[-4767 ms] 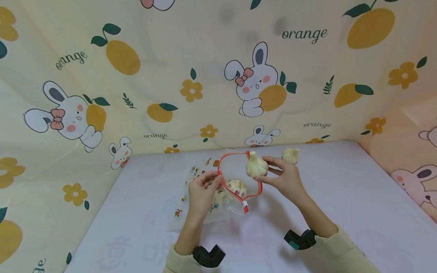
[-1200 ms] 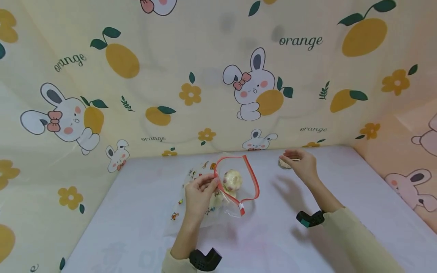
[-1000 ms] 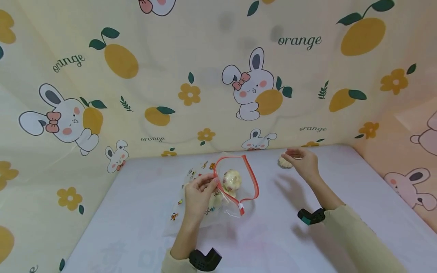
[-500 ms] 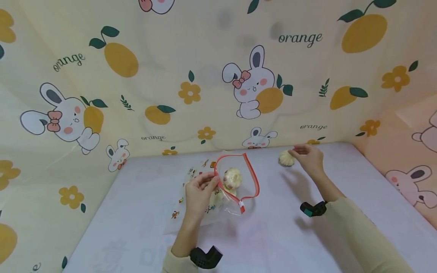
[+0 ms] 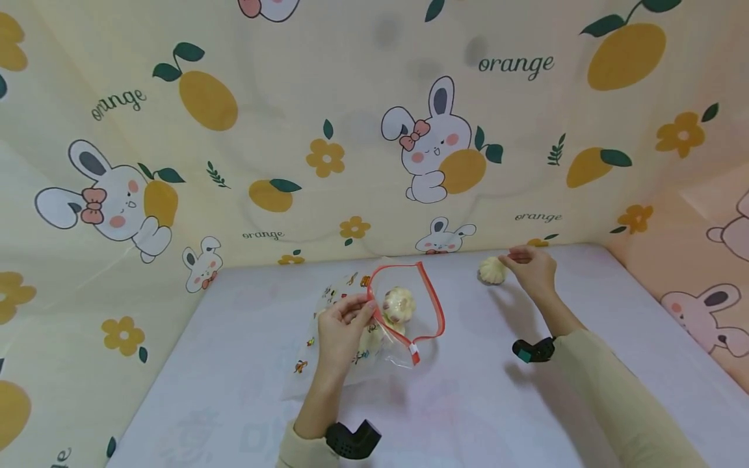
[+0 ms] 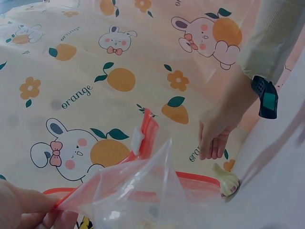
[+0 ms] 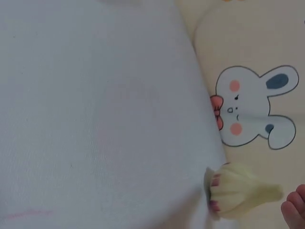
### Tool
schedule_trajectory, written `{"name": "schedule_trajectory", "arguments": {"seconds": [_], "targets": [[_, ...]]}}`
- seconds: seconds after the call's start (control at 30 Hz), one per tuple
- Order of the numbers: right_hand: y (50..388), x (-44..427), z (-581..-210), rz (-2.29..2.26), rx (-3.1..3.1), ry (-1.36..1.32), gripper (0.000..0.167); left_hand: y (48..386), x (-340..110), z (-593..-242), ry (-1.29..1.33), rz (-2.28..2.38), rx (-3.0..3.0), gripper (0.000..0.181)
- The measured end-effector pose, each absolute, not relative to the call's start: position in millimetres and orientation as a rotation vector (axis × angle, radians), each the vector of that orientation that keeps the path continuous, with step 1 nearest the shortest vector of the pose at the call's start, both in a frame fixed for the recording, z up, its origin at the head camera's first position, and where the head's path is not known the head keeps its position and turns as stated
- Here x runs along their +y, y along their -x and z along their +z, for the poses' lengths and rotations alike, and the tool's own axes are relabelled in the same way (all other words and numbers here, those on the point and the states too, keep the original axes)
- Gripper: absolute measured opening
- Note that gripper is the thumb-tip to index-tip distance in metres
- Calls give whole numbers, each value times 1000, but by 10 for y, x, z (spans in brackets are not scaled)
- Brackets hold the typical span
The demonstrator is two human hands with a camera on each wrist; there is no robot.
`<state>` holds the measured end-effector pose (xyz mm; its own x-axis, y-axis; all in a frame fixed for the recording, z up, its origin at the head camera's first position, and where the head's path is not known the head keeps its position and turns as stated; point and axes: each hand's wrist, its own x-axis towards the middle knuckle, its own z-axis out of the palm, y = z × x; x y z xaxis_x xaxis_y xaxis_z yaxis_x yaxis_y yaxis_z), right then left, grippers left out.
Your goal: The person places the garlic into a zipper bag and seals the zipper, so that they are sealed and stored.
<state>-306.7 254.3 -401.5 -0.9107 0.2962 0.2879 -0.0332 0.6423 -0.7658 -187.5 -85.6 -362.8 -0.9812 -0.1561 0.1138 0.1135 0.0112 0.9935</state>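
My left hand [image 5: 345, 325] pinches the red zip edge of a clear zip bag [image 5: 433, 299] printed with small coloured figures. Its mouth gapes towards the right. Inside lies a pale garlic bulb [image 5: 399, 304], with more pale garlic partly hidden beneath it. Another garlic bulb [image 5: 491, 270] sits on the table at the back right. Beside this bulb hovers my right hand [image 5: 534, 268], fingers loosely bent and holding nothing. In the right wrist view, a gap separates the fingertips [image 7: 294, 207] from the stem of the purple-streaked garlic bulb [image 7: 238, 191].
A white-covered table [image 5: 246, 364] carries everything. Behind it rises a cream cloth [image 5: 351, 84] printed with rabbits and oranges, close to the loose bulb. Black wrist cameras hang from both forearms.
Earlier my right hand held a garlic bulb at the bag's mouth; a bulb now lies there inside. Since then that hand went to the back-right bulb and has drawn slightly rightward off it.
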Motion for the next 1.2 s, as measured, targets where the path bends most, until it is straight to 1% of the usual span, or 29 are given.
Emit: {"name": "schedule_trajectory", "arguments": {"seconds": [0.53,0.9,1.2], "targets": [[3161,2604,-4238,1206,-2509,336,42,1876,-865,-3630,-74,-2093,-2086,21],[3249,2594,-4324,1262,-2579,394,47,1885,-864,-3634,-45,-2097,-2081,21],[3328,2598,-4372,1261,-2592,411,47,1883,-871,-3649,-31,-2085,-2083,20]]}}
